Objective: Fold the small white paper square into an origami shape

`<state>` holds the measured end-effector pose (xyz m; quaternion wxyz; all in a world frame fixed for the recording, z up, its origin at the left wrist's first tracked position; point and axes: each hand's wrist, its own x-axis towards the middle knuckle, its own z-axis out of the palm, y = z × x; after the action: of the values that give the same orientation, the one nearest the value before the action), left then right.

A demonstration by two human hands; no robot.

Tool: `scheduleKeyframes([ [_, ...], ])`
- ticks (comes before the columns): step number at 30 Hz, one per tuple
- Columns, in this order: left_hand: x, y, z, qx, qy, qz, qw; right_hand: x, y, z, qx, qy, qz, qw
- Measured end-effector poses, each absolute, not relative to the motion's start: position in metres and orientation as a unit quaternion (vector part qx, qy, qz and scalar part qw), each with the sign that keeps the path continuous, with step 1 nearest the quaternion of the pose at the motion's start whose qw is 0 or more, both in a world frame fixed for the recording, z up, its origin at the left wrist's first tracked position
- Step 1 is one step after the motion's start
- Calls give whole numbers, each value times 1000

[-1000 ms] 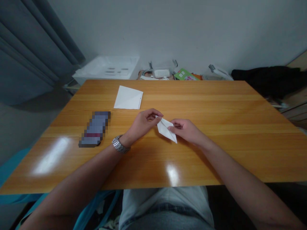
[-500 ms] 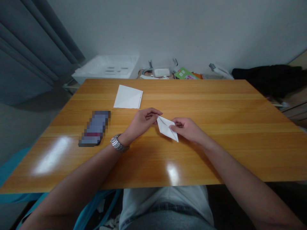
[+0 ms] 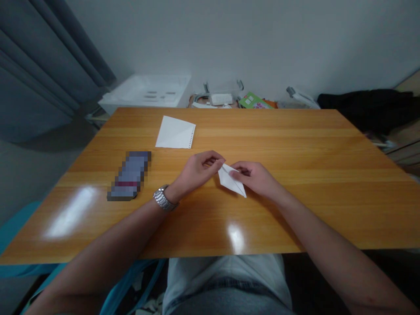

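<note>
A small folded white paper (image 3: 231, 182), pointed at both ends, lies slanted on the wooden table (image 3: 295, 144) between my hands. My left hand (image 3: 197, 171), with a metal watch (image 3: 163, 199) on its wrist, pinches the paper's upper left tip with curled fingers. My right hand (image 3: 254, 177) presses its fingers on the paper's right edge, and the lower point sticks out below it.
A flat white sheet (image 3: 175, 132) with a perforated edge lies farther back on the table. A blurred dark object (image 3: 130, 176) rests to the left. Behind the table are a white box (image 3: 147, 92), cables, a green packet (image 3: 252, 101) and dark cloth (image 3: 367, 107).
Both hands and the folded paper have shifted slightly right and toward me. The paper now lies flatter and lower on the table.
</note>
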<state>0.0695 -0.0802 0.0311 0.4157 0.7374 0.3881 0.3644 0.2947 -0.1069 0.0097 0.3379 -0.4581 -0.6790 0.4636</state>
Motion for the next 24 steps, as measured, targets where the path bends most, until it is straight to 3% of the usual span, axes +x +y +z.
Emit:
scheduleKeyframes([
  [13, 70, -76, 25, 745, 391, 327, 430, 295, -107, 12, -491, -673, 446, 328],
  [24, 71, -82, 26, 793, 383, 307, 361, 297, -105, 12, -505, -692, 408, 315],
])
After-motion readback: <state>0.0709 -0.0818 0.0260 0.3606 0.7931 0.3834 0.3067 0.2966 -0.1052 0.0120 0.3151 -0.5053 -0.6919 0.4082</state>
